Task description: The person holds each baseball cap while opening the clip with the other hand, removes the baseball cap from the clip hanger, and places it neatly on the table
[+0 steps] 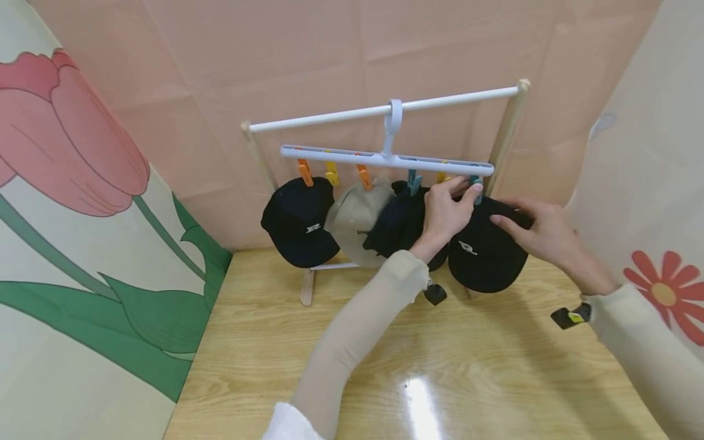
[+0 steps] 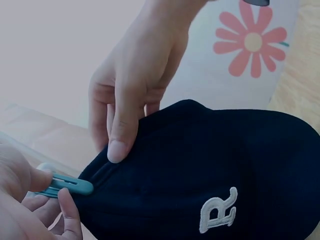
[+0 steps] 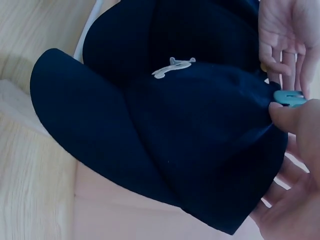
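A dark baseball cap (image 1: 486, 260) with a white embroidered letter hangs at the right end of a pale clip hanger (image 1: 352, 157). Finger and thumb of my left hand (image 1: 447, 211) pinch the teal clip (image 2: 70, 186) at the cap's edge. In the left wrist view the clip's tip overlaps the fabric. My right hand (image 1: 544, 235) grips the same cap by its edge, thumb on the outside and fingers behind. The right wrist view shows the cap's brim (image 3: 85, 115) pointing away from both hands.
Left along the hanger hang a black cap (image 1: 299, 223), a beige cap (image 1: 349, 214) and another dark cap (image 1: 393, 229), below orange, yellow and teal clips. The hanger hooks over a white bar (image 1: 324, 117) on a wooden stand. Beneath lies a wooden table (image 1: 275, 366).
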The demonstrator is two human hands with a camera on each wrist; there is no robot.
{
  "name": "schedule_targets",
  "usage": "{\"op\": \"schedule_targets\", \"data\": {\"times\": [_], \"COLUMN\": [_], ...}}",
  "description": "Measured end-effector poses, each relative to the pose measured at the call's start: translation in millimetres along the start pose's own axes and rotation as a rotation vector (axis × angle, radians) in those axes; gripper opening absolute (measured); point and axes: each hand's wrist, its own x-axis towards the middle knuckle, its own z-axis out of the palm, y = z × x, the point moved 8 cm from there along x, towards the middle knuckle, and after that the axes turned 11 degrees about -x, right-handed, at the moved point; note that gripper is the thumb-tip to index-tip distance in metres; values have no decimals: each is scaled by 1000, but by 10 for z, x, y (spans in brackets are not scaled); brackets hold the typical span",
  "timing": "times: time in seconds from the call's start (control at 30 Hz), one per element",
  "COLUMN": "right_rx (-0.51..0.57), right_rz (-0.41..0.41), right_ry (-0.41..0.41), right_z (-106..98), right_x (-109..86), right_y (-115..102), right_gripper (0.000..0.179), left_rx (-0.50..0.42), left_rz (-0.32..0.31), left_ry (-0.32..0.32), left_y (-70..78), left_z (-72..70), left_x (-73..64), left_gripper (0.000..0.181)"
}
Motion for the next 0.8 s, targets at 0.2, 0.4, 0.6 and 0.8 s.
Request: {"op": "schedule_targets", "data": {"times": [0.2, 0.4, 0.6, 0.8], "right_rx": [43, 75, 78, 61], "right_rz": [5, 19, 67, 97], "right_ry": [39, 69, 64, 77], "right_z": [33, 46, 48, 42], "right_x": [15, 26, 25, 32], "right_y": [16, 30, 47, 63], "right_gripper": [30, 21, 17, 17], "left_rx": [3, -6, -42, -39], "left_rz": [3, 12, 24, 17], "left_ry": [17, 42, 67, 85], "left_y": [3, 10, 6, 1], "left_z": [-1, -4, -6, -2], "left_x": [-9, -7, -4, 5], "left_gripper": [29, 27, 26, 26]}}
